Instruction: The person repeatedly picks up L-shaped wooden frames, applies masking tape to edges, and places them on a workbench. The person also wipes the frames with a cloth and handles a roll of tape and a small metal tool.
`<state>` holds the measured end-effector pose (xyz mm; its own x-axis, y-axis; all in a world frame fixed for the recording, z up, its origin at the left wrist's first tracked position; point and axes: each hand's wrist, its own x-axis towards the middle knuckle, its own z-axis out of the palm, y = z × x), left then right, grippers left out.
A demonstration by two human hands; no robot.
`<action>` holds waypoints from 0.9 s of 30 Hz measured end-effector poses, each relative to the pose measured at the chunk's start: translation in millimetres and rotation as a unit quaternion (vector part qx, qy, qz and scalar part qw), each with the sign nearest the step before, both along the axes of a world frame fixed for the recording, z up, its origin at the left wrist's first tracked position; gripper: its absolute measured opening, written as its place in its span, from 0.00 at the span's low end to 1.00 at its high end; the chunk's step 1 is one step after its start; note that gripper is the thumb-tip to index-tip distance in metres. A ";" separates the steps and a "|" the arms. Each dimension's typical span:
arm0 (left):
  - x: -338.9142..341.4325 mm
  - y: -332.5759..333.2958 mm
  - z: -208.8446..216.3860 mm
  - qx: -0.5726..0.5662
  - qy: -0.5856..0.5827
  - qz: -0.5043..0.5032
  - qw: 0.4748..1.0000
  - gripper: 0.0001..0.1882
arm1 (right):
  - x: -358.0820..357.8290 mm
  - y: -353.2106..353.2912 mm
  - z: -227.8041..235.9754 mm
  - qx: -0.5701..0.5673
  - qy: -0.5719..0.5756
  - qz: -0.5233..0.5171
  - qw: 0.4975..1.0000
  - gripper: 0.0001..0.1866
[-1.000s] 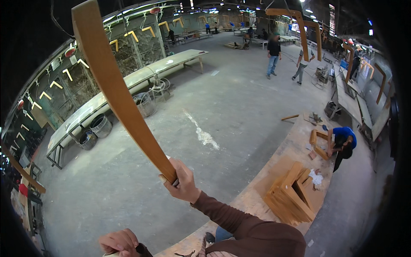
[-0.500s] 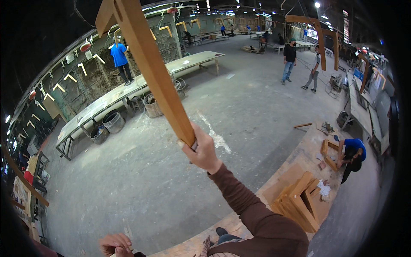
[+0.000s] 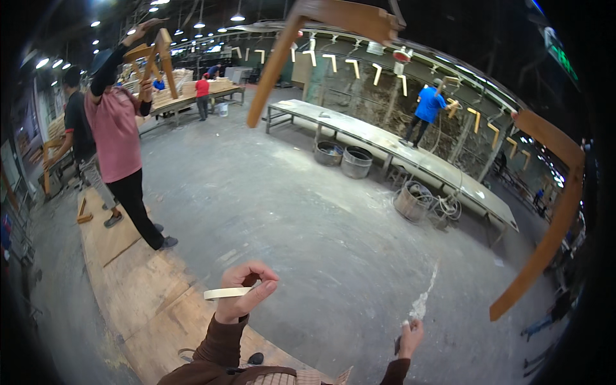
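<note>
My left hand (image 3: 242, 294) is raised in front of me, thumb and fingers pinched on a pale flat strip (image 3: 226, 293) that sticks out to the left. My right hand (image 3: 410, 335) is low at the bottom edge, fingers curled around what looks like a small dark object (image 3: 397, 345). A bent wooden chair part (image 3: 287, 50) hangs overhead at the top centre, out of reach of both hands. Another curved wooden part (image 3: 547, 215) hangs at the right. Both my sleeves are brown.
A person in a pink top (image 3: 119, 138) stands on the plywood sheets (image 3: 138, 289) at left, holding a wooden frame (image 3: 153, 56) overhead. Long metal tables (image 3: 385, 142) with drums (image 3: 355, 162) beneath run along the far side. More people work at the back.
My right hand let go of the long wooden part it held up and dropped low. My left hand rose with the strip. The view swung round to another side of the hall.
</note>
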<state>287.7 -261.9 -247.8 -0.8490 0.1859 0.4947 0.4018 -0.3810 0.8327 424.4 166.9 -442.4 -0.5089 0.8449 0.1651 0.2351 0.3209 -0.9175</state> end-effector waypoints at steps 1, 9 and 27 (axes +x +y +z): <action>-3.5 -5.4 0.3 -0.010 -0.007 0.003 1.000 0.04 | -25.2 -9.0 7.0 0.015 0.034 0.029 0.999 0.15; -12.3 -112.6 -9.4 -0.102 0.066 0.197 0.973 0.05 | -246.5 -165.9 107.5 0.068 0.174 0.320 0.929 0.21; -1.4 -172.4 -48.6 -0.034 -0.055 0.291 0.955 0.07 | -421.6 -216.9 254.6 0.087 0.227 0.465 0.851 0.18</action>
<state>286.3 -434.3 -296.5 -0.8644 -0.3037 0.4007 0.4381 -0.0640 0.8966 2.8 -50.0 -187.8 -0.7949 0.0537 0.6043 -0.5611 0.3141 -0.7659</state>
